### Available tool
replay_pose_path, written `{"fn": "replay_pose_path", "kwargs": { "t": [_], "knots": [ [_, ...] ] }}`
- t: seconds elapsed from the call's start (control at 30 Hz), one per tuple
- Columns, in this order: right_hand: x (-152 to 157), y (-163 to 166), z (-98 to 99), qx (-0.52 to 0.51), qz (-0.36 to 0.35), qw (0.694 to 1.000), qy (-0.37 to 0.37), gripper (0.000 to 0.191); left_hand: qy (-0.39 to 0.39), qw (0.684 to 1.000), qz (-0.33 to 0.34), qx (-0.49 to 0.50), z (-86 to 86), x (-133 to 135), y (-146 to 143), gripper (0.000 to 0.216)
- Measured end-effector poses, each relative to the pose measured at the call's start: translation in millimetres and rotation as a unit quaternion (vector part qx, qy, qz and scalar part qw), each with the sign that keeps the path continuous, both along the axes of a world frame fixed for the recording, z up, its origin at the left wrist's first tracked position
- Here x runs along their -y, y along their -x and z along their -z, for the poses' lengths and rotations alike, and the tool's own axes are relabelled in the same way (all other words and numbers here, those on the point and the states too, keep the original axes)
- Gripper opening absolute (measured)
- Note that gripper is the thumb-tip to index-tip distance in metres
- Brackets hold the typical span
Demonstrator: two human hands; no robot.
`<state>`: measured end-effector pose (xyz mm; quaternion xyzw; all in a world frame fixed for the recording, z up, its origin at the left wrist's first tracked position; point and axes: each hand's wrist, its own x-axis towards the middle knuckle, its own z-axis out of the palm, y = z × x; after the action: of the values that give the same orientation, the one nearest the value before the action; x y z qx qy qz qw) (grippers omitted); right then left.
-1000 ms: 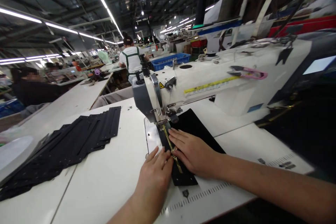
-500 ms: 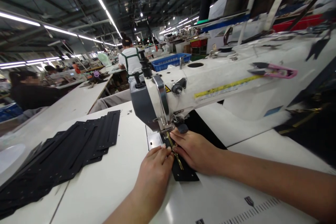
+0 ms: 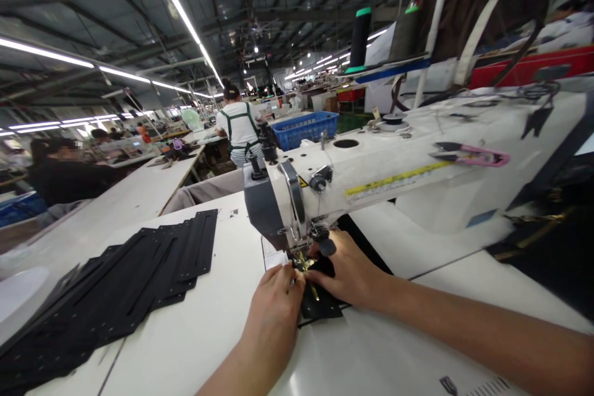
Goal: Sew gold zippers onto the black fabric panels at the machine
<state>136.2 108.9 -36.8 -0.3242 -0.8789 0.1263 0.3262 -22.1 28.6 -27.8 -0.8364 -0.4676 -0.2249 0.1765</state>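
Observation:
A white sewing machine (image 3: pixel 371 167) stands on the white table (image 3: pixel 195 328). Under its needle lies a black fabric piece (image 3: pixel 320 306) with a gold zipper (image 3: pixel 312 284) along it. My left hand (image 3: pixel 276 306) rests on the left side of the piece, fingers together and pressed flat close to the presser foot. My right hand (image 3: pixel 348 272) lies on the right side of the piece, fingertips pinched on the fabric right by the needle.
A fanned stack of black slotted fabric pieces (image 3: pixel 116 284) lies on the table to the left. Pink snips (image 3: pixel 468 154) lie on top of the machine arm. A blue basket (image 3: pixel 304 127) and a person in a white shirt (image 3: pixel 239 127) are behind; another person (image 3: pixel 65 170) sits far left.
The black piece has fed forward under the needle, so less of it shows in front. Both hands have followed it closer to the presser foot, and my right fingers have curled onto the fabric.

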Motion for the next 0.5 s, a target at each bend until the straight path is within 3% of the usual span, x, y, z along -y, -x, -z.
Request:
{"fn": "replay_pose_path", "kwargs": {
  "t": [0.17, 0.5],
  "knots": [
    [0.7, 2.4, -1.2, 0.028, 0.009, 0.998, 0.049, 0.009, -0.015, 1.0, -0.003, 0.005, 3.4, 3.6, -1.3, 0.024],
    [1.3, 2.5, 7.9, 0.007, 0.012, 1.0, 0.023, 0.018, 0.01, 1.0, 0.016, -0.003, 2.8, 0.1, 1.8, 0.022]
  ]
}}
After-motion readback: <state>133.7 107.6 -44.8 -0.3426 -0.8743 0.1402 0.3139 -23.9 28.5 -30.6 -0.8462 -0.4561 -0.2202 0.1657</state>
